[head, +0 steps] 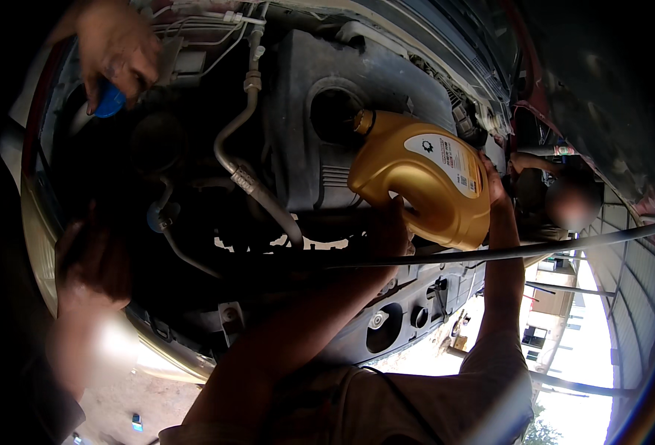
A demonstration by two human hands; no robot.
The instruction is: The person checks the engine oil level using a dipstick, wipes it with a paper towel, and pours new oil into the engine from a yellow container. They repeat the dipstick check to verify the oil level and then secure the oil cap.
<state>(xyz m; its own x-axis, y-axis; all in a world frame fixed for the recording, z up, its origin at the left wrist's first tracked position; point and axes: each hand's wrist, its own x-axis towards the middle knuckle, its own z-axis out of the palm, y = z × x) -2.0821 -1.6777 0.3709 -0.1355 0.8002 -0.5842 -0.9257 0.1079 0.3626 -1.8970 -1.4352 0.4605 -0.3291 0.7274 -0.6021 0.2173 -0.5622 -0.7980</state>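
My left hand (117, 58), at the upper left, has its fingers around a blue cap (110, 100) near the bay's edge. My right hand (93, 267) is at the lower left over the front corner; its fingers are apart in deep shade and no object shows in them. A co-worker, whose arms come in from below, holds a gold plastic oil jug (380, 167) on its side, one hand at the handle and the other at the base. The jug's neck points into the round opening (336, 111) of the grey plastic engine cover (297, 72).
A metal hood prop rod (450, 258) crosses the bay on the right. A metal pipe (244, 119) bends between the left side and the engine cover. Below lies the radiator support panel (350, 339). Another person (533, 186) is on the far side.
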